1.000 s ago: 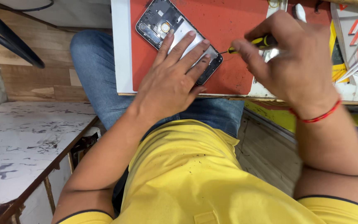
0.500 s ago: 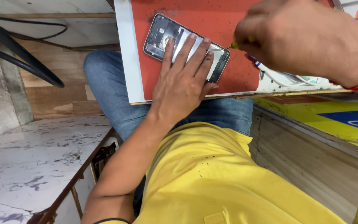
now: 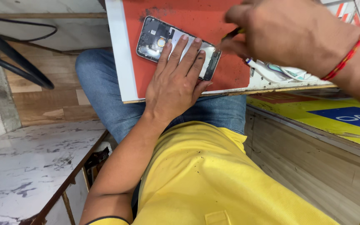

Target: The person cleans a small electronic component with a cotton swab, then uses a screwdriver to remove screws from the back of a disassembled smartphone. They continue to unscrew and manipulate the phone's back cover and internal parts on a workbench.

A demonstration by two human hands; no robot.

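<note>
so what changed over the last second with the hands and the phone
The right hand with the screwdriver shifted from the phone's long side to its bottom end, the tip now by that end. Its grip on the tool did not change. The left hand stayed flat on the opened phone, pinning it to the red mat; the phone itself did not move on the mat.

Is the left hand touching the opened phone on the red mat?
Touching. The head view shows the left hand lying flat on the opened phone, its fingers spread across its middle, with no gap visible.
</note>
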